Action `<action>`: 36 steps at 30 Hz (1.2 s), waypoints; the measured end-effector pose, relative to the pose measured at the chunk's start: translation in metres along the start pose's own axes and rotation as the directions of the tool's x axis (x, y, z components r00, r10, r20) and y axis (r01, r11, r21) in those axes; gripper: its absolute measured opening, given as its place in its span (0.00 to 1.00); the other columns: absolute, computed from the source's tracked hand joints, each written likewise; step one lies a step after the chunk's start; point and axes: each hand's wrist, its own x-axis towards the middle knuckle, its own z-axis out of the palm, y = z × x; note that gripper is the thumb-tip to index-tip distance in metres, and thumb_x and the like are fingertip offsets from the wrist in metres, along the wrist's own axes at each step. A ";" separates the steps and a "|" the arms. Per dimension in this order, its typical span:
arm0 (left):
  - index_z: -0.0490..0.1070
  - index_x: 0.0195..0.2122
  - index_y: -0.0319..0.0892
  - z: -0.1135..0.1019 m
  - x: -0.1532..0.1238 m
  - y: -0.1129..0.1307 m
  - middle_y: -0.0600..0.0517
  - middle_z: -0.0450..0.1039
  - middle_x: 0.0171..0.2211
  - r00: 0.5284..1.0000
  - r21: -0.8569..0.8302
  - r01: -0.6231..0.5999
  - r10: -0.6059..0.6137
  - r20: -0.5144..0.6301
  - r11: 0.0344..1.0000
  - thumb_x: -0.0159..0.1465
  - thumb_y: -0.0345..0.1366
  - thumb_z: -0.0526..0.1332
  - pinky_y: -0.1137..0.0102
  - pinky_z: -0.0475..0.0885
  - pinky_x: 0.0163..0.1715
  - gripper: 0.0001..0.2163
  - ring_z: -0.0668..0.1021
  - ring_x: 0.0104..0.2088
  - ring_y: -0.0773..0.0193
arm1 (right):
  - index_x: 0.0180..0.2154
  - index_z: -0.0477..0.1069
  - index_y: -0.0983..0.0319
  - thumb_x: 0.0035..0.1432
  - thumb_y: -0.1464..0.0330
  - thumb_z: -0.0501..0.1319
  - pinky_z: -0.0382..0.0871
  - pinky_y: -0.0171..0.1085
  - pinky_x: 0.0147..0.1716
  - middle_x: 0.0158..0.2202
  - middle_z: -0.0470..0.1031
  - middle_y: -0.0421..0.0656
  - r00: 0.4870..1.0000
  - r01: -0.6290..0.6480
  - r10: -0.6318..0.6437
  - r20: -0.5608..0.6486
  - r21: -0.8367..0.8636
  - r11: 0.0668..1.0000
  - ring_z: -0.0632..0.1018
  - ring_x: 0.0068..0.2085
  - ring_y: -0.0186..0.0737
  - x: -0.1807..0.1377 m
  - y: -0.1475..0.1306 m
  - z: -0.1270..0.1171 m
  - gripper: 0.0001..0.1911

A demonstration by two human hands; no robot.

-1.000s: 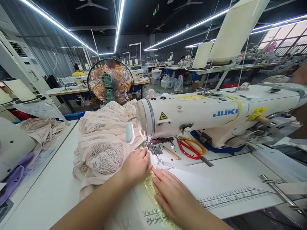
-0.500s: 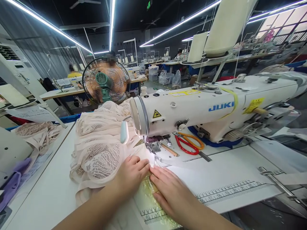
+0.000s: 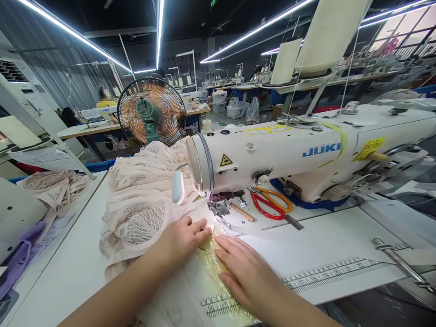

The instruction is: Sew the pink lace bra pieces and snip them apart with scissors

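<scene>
My left hand (image 3: 182,238) lies flat on pale beige lace fabric (image 3: 143,213), fingers together and pointing toward the presser foot (image 3: 218,206) of a white JUKI sewing machine (image 3: 289,154). My right hand (image 3: 245,272) rests palm down, fingers stretched out, on a yellowish sheer strip (image 3: 209,259) in front of the needle. The two hands nearly touch at the fingertips. Neither hand grips anything.
Red-and-orange scissors (image 3: 270,204) and a small wooden stick (image 3: 241,212) lie on the machine bed. A printed ruler (image 3: 334,272) runs along the table front. A fan (image 3: 151,111) stands behind the fabric heap. More lace (image 3: 54,186) lies at the left. Other workers sit far back.
Both hands slid slightly back toward me along the fabric, away from the presser foot. The camera view shifted a little.
</scene>
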 end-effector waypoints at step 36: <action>0.69 0.51 0.39 -0.028 -0.026 -0.013 0.39 0.68 0.54 0.953 0.257 0.238 -0.276 0.122 0.937 0.60 0.24 0.50 0.52 0.66 0.49 0.19 0.71 0.52 0.47 | 0.23 0.65 0.60 0.51 0.73 0.58 0.55 0.35 0.16 0.19 0.69 0.40 0.866 0.209 -0.318 -0.386 -0.298 0.931 0.70 0.21 0.37 0.017 -0.081 0.092 0.06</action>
